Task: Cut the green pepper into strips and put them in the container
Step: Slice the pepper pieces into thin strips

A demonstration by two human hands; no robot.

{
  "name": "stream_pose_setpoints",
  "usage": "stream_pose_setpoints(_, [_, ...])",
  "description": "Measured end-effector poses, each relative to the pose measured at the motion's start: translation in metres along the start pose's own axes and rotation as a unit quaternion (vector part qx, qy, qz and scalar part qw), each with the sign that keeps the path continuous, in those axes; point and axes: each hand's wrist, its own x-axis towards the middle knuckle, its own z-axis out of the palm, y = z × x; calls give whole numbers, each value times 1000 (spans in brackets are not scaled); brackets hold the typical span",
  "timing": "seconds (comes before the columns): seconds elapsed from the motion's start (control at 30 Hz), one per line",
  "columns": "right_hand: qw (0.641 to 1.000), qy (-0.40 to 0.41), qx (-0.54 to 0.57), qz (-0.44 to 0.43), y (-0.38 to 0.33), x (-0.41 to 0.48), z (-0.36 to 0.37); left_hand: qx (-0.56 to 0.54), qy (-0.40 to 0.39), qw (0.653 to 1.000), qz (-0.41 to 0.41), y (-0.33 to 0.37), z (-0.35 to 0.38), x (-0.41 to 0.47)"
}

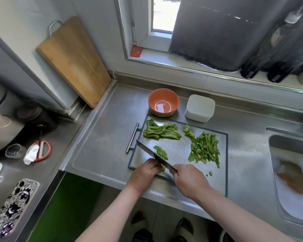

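I can't read any text here: the print on the red card (136,51), the dark bottles' labels (250,73) and the patterned phone case (14,206) is too blurred.

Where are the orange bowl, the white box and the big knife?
orange bowl (157,97): head view, on its inner wall.
white container (200,107): head view, middle of its top face.
knife (145,148): head view, flat of the blade, above the left hand.

Home kitchen. I stand at s/s counter (98,145) w/ sink (287,142) on my right; wooden chopping board (72,62) leans vs. wall (94,23), orange bowl (163,102), scissors (42,151), dark bottles (262,55) on windowsill (164,58), my slippers (184,227) below.
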Motion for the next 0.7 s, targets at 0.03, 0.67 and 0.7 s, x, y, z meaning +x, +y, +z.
stream_pose_setpoints(0.03, [1000, 2, 0, 1, 3, -5, -1, 0, -1, 1000, -2, -1, 0, 0])
stream_pose_setpoints(0.67, [999, -16, -21, 26, -11, 35, 16, 12, 13, 1000, 10, 0, -2, -4])
stream_pose_setpoints(0.7, [999, -13, -23, 26, -13, 37, 16, 6, 14, 1000, -2, 1, -3, -4])
